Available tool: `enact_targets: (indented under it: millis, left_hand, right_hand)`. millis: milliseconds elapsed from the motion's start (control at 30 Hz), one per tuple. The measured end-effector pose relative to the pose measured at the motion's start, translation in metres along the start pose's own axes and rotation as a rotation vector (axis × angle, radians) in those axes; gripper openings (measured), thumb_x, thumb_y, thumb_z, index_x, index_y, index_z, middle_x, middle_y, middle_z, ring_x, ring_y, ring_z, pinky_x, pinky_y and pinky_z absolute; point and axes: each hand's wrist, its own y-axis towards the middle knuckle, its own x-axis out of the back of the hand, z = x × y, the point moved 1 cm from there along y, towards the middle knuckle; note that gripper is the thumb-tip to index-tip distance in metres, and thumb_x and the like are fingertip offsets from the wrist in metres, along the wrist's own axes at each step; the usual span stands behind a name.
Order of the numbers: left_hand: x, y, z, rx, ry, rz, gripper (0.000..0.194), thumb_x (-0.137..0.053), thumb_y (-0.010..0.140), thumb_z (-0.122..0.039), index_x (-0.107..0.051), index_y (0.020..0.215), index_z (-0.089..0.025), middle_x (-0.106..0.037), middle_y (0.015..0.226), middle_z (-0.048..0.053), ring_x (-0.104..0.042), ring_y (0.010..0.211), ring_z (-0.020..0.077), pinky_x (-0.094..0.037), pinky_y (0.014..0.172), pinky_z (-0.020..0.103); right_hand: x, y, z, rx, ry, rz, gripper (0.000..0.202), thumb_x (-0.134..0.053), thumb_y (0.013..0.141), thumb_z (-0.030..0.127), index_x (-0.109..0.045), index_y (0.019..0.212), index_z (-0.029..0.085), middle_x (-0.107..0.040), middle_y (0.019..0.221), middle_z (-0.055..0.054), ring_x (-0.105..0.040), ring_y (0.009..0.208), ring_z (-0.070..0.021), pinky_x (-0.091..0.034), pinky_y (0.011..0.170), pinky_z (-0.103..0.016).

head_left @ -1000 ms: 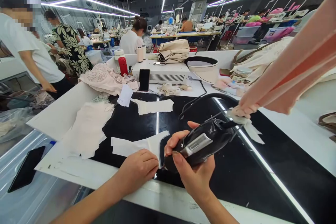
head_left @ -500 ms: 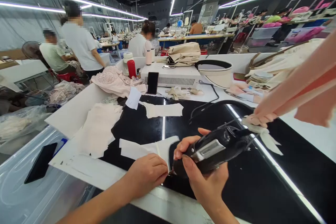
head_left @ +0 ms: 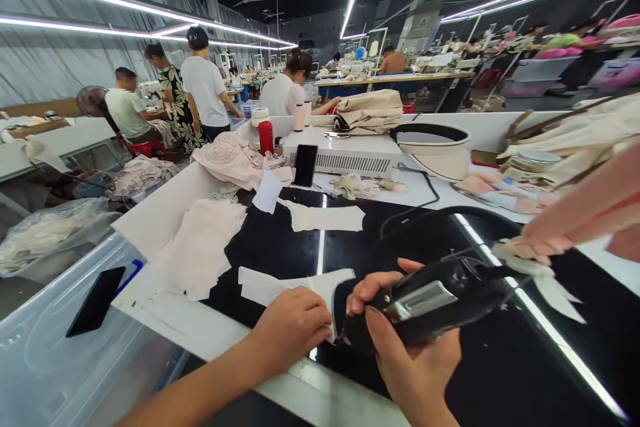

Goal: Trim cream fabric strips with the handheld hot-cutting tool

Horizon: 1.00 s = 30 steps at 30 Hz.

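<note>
My right hand [head_left: 405, 333] is wrapped round a black handheld tool [head_left: 435, 300] with a silver plate on its side. A cord and pink cloth [head_left: 575, 213] run up from its far end. My left hand [head_left: 295, 323] has its fingers pressed together on the near edge of a white fabric piece [head_left: 320, 285], close to the tool's tip. That piece lies on the glossy black tabletop [head_left: 480, 360]. Farther back rests another cream fabric piece [head_left: 327, 218]. Pale fabric pieces [head_left: 200, 250] are piled to the left.
Behind the black surface stand a phone [head_left: 305, 165], a white box [head_left: 345, 152], a red bottle [head_left: 266, 137] and a round cream container [head_left: 433, 140]. A second phone [head_left: 95, 301] lies on a clear plastic bin at left. Several people are in the background.
The camera view has turned slightly left, so the scene sits farther right. A person in a patterned top now shows at the left. Both hands keep their hold.
</note>
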Motion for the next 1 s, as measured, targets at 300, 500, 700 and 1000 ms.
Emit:
enact_targets:
  millis: [300,500,700,1000]
  left_hand:
    - [0.006,0.001,-0.003,-0.143,-0.092,-0.051,0.01,-0.059,0.1,-0.011,-0.063,0.094,-0.017,-0.068,0.088,0.001,-0.062,0.089,0.0176,-0.052,0.088,0.031]
    - [0.008,-0.006,0.004,-0.151,-0.125,-0.015,0.017,-0.05,0.104,-0.013,-0.066,0.1,-0.018,-0.072,0.095,0.004,-0.065,0.092,0.0177,-0.053,0.089,0.032]
    - [0.014,-0.014,0.01,-0.265,-0.07,-0.016,0.017,-0.052,0.106,-0.021,-0.068,0.11,-0.018,-0.074,0.106,0.007,-0.069,0.102,0.0179,-0.052,0.102,0.035]
    - [0.016,-0.017,0.012,-0.33,0.015,-0.006,0.023,-0.052,0.107,-0.03,-0.066,0.118,-0.015,-0.071,0.112,0.009,-0.066,0.109,0.0195,-0.05,0.11,0.037]
  right_hand:
    - [-0.004,-0.001,0.001,0.029,0.012,0.005,0.046,-0.076,0.088,0.023,-0.052,0.127,0.03,-0.065,0.083,0.003,-0.062,0.064,-0.0135,-0.056,0.059,-0.029]
    - [-0.001,-0.003,-0.001,0.017,0.018,0.03,0.05,-0.075,0.087,0.019,-0.051,0.129,0.032,-0.064,0.084,0.002,-0.062,0.064,-0.0142,-0.056,0.058,-0.029]
    - [0.0,-0.003,0.0,0.003,0.025,0.03,0.049,-0.075,0.087,0.018,-0.052,0.128,0.031,-0.064,0.084,0.002,-0.062,0.065,-0.0146,-0.056,0.058,-0.029]
    - [-0.004,-0.001,0.002,0.017,0.019,0.001,0.046,-0.076,0.086,0.02,-0.053,0.125,0.029,-0.064,0.082,0.002,-0.063,0.065,-0.0153,-0.057,0.06,-0.031]
